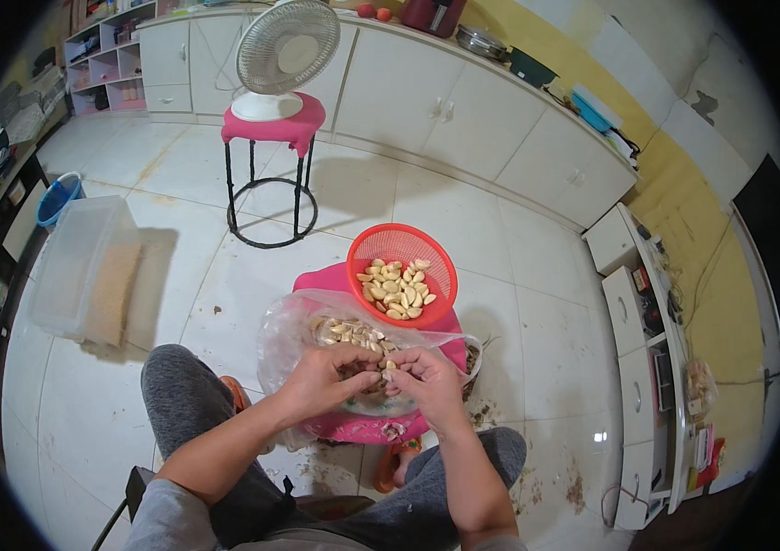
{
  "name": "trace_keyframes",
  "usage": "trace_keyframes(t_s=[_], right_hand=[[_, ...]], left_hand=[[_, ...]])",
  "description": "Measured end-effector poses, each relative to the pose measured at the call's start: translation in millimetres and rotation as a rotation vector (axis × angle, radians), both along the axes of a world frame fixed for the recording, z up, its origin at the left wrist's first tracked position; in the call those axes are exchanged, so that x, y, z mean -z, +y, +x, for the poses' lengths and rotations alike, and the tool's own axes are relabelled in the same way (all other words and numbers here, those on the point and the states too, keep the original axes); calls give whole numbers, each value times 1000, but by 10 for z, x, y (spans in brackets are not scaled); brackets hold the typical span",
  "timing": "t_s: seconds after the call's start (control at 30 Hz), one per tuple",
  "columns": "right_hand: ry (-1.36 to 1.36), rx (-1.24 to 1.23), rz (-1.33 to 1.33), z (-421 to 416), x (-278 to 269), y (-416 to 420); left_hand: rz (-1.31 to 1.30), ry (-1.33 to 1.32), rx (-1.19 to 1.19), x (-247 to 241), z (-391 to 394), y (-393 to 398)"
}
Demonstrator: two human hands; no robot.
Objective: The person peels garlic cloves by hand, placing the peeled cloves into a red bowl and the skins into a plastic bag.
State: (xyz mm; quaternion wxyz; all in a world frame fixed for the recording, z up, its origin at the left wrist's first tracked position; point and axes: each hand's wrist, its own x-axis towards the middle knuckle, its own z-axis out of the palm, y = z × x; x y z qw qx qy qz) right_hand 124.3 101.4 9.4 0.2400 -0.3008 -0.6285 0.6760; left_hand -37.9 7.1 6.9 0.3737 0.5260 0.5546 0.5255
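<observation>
A garlic clove (388,366) is pinched between the fingertips of my left hand (328,379) and my right hand (430,380). Both hands hover over an opened clear plastic bag (281,337) that holds more garlic cloves (355,333) and loose skins. My fingers hide part of what lies in the bag. Beneath it is a pink-covered stool (321,277), with scraps of garlic skin (393,432) on its near edge. Beyond the bag, a red mesh basket (450,258) tilts slightly and contains several peeled cloves (397,289).
A white fan (286,58) stands on another pink-topped stool (273,127) ahead. To the left is a translucent storage box (73,268) beside a blue bucket (59,196). White cabinets (397,89) line the far wall. Debris (483,415) lies on the tiled floor at the right.
</observation>
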Motion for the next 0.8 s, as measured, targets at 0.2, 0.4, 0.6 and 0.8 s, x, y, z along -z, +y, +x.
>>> trace_keyframes(t_s=[0.2, 0.4, 0.6, 0.8], right_hand=[[249, -86, -437, -51, -47, -68], [222, -13, -351, -112, 6, -119], [194, 2, -97, -135, -4, -130], [145, 11, -58, -124, -16, -120]], left_hand=[[-22, -328, 78, 87, -12, 3], [-84, -449, 147, 81, -41, -4], [-79, -339, 35, 54, -24, -22], [-63, -322, 48, 29, -31, -35]])
